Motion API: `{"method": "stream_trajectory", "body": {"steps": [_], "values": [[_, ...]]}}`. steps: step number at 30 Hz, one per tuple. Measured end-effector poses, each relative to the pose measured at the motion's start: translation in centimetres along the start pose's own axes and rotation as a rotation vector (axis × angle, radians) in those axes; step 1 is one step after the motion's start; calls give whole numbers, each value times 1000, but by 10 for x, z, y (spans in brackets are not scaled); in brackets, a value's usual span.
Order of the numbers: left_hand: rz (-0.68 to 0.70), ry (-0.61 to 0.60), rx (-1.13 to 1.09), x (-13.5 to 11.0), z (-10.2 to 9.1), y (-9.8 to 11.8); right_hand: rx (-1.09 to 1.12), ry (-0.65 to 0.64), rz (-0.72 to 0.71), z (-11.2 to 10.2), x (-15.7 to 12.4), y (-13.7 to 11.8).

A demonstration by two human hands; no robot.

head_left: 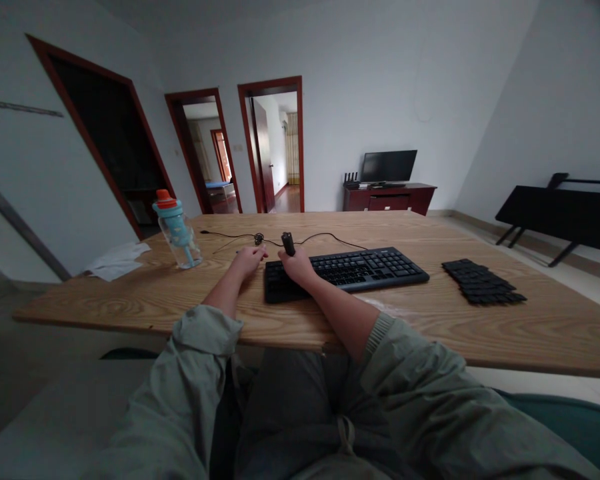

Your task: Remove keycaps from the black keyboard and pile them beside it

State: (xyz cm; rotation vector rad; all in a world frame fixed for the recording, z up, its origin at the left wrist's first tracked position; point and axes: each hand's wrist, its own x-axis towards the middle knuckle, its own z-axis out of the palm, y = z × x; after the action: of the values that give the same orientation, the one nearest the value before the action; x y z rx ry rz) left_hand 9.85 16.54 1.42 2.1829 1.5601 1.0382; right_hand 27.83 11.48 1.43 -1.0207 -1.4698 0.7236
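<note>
A: While the right hand (pixel 300 268) was at the left end of the keyboard (pixel 365 268), what did it have?

B: Stubby black object (pixel 288 244) — fingers wrapped round it, top end poking up out of the grip.

A: Left hand (pixel 251 259)?

B: Just left of that grip, fingers loosely curled — couldn't tell if it held anything.

A: Rest?

B: Keyboard ran off right of the grip, cable (pixel 259 238) lay beyond both hands, black pieces (pixel 483 283) farther right, bottle (pixel 179 233) well left, all on the table (pixel 280 328).
</note>
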Motion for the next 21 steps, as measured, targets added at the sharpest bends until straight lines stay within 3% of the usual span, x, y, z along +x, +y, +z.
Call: {"method": "stream_trajectory", "body": {"steps": [5,11,21], "values": [[-32,-25,8,-3,-1,8,192,63,144,-2,5,4],[-41,-10,7,-3,0,7,247,80,192,-3,7,5],[-33,-38,-18,-2,1,6,151,-36,51,-7,7,0]]}}
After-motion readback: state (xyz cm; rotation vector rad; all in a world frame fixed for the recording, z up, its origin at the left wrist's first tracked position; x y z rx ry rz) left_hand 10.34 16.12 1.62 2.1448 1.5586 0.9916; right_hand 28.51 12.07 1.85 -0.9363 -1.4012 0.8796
